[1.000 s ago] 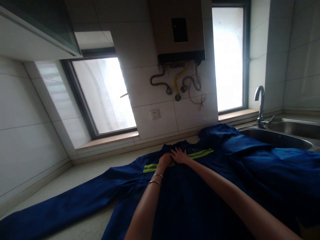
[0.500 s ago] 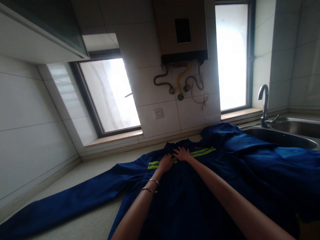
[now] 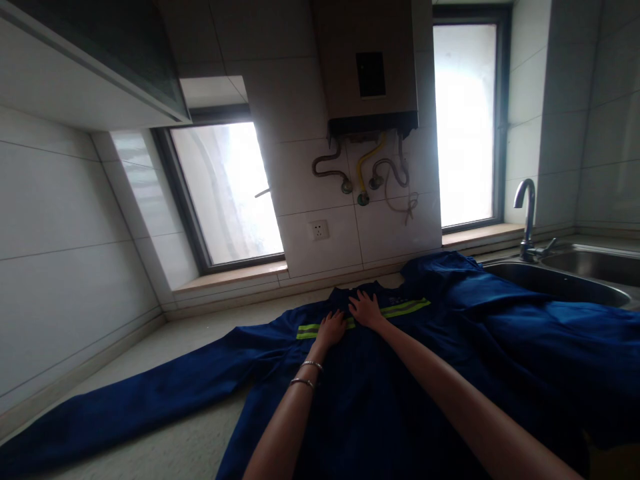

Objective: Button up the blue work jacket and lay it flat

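Note:
A dark blue work jacket [image 3: 380, 393] with a yellow-green reflective stripe [image 3: 400, 308] lies spread across the countertop [image 3: 165, 447]. One long sleeve [image 3: 125, 407] stretches out to the left. My left hand [image 3: 331, 328] lies flat on the stripe near the collar, fingers stretched out; two thin bangles ring its wrist. My right hand [image 3: 367, 309] rests flat just beside it, fingers spread on the cloth below the collar. Neither hand holds anything.
A steel sink [image 3: 565, 280] with a curved tap [image 3: 526, 217] stands at the right, partly under blue cloth. A water heater [image 3: 367, 67] with hoses hangs on the tiled wall above a socket [image 3: 319, 231]. Windows sit left and right; a wall cabinet [image 3: 85, 73] overhangs at the upper left.
My left hand has gone from curled on the stripe to lying flat with fingers out. The view has shifted slightly; the jacket has not moved.

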Action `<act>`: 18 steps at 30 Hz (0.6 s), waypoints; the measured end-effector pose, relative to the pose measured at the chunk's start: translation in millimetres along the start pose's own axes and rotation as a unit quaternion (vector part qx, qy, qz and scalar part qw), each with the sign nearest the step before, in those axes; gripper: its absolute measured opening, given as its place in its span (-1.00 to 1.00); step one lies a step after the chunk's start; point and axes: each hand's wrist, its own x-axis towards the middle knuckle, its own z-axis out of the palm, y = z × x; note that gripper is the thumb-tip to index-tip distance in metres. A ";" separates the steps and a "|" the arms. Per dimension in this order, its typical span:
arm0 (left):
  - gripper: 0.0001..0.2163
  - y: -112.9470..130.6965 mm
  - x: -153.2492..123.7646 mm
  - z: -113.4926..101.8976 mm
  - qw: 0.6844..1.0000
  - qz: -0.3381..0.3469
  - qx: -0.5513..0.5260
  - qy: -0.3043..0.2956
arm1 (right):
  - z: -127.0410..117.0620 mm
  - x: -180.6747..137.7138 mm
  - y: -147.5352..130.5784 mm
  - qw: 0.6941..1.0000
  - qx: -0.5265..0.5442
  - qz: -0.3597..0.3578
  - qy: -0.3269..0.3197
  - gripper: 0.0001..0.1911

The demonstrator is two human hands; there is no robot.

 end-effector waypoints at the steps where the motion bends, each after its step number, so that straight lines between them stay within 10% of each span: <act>1: -0.57 -0.1 0.4 -0.2 1.000 -0.002 0.000 0.000 | -1.0 -1.8 -1.8 1.000 -0.002 -0.005 0.000 -0.45; 13: -0.63 13.6 -2.2 -6.8 0.999 -0.011 0.008 0.031 | 13.0 -18.0 -5.2 0.997 -0.005 0.044 -0.057 -0.33; 18: -0.66 -6.1 -21.5 -53.2 0.994 -0.050 0.026 0.095 | 8.9 -21.1 -3.7 0.997 -0.006 0.040 -0.062 -0.33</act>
